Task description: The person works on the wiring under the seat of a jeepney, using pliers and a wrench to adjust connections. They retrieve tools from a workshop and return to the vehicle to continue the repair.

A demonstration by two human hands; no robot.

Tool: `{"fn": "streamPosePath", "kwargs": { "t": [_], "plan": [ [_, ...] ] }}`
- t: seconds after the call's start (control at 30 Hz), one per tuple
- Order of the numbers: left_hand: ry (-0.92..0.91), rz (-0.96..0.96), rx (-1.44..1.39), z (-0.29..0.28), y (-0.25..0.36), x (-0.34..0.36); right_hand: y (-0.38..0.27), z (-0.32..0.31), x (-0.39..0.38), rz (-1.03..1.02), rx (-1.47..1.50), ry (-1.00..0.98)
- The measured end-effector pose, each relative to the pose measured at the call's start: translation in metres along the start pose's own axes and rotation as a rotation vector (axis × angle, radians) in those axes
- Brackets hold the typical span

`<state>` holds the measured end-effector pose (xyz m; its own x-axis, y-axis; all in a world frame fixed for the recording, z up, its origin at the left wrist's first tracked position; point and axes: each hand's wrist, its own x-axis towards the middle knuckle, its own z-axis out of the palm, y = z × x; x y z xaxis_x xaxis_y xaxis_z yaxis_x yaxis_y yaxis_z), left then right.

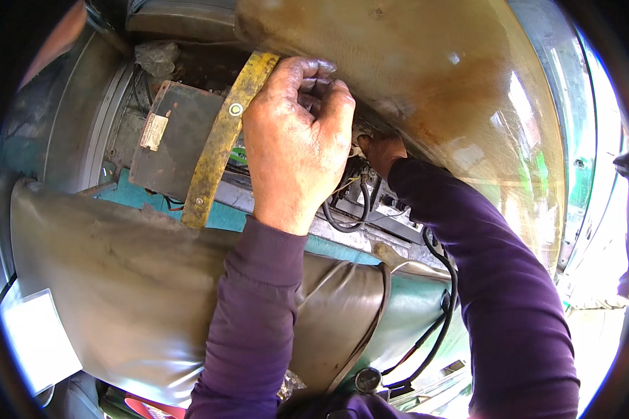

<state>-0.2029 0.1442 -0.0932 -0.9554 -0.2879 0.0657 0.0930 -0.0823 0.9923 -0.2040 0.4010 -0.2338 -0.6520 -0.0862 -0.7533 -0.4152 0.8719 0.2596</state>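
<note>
From where I'm standing, the big amber-covered cushion [426, 66] is tilting up and a brown padded cover [129, 279] is lying along the near side, so the compartment between them is already opened. Inside, a flat dark box [189, 129] is sitting at left, a yellow strap [217, 153] crossing its edge. The wired metal unit [393, 222] is lying to the right, and the work there is looking unfinished, black cable [365, 204] looping loose beside it. The left hand [297, 136] is curling its fingers beside the strap; the right hand [384, 151] is reaching above the unit. I cannot tell whether either is gripping anything.
</note>
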Motion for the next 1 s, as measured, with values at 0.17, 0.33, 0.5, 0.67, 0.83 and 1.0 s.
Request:
{"fn": "streamPosePath", "kwargs": {
  "t": [0.17,0.33,0.5,0.67,0.83,1.0],
  "plan": [
    [0.004,0.007,-0.003,0.001,0.001,0.0,-0.056,-0.013,-0.01,-0.083,0.612,-0.437],
    [-0.024,-0.014,-0.006,0.003,0.002,-0.002,-0.098,-0.028,0.028,0.535,1.752,-0.612],
    [0.009,-0.005,0.011,0.001,0.001,-0.001,-0.099,-0.028,0.013,0.328,1.322,-0.519],
    [0.002,0.011,-0.004,0.001,0.001,-0.001,-0.016,-0.007,-0.009,0.068,0.125,-0.274],
    [0.006,-0.015,-0.022,-0.001,0.002,0.0,-0.006,0.018,0.008,0.111,-0.161,0.134],
    [0.025,0.006,-0.041,-0.001,0.002,0.002,-0.026,0.025,0.004,0.249,0.035,-0.096]
  ]
}}
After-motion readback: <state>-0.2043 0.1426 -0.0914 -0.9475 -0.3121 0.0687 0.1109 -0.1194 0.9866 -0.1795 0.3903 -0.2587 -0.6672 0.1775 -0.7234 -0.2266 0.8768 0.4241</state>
